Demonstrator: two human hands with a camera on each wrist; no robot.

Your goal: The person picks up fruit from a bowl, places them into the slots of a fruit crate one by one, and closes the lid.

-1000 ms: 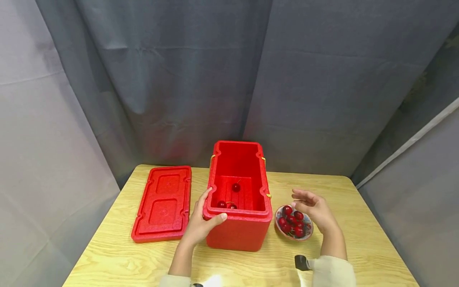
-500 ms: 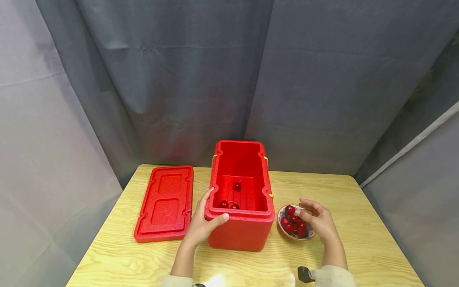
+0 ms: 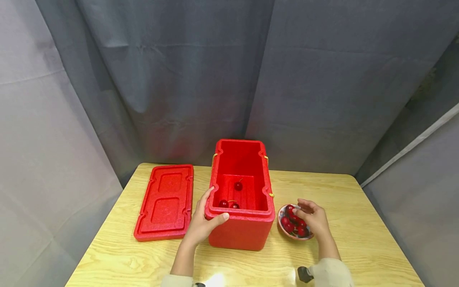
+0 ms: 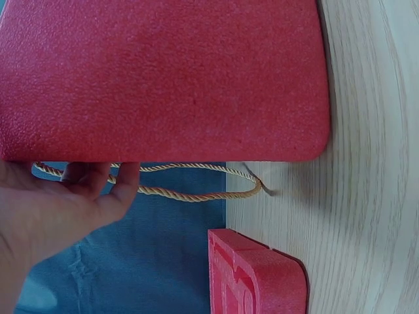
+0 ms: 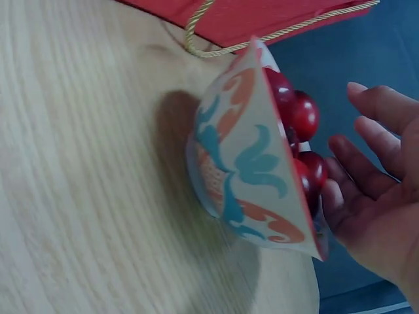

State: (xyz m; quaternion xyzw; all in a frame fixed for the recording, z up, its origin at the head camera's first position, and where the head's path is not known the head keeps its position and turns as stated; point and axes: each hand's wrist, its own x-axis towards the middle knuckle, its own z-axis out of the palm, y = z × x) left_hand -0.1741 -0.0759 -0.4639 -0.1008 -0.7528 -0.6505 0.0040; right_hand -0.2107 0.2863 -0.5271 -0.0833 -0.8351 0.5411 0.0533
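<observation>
My left hand [image 3: 199, 227] grips the near left corner of a red foam box [image 3: 238, 233], its thumb over the near rim and its fingers along the left side. Inside the box lie a few cherries [image 3: 238, 186], one towards the middle and the others by the near wall. To the right stands a small patterned bowl [image 5: 222, 157] heaped with cherries [image 3: 288, 226]. Over its right side hovers my right hand [image 3: 315, 219]. The right wrist view has its fingers spread and loosely bent, with fingertips right at a cherry [image 5: 314, 170] and nothing held between them.
A red foam lid [image 3: 166, 209] lies flat left of the box on the wooden table [image 3: 358, 235]. Yellow cord handles [image 4: 190, 196] hang from the box's sides. Grey curtains [image 3: 201, 79] stand behind the table and on both sides.
My right hand has come down from above the bowl's far side onto the cherries and shifted slightly left in the last half second. The left hand keeps its hold on the box.
</observation>
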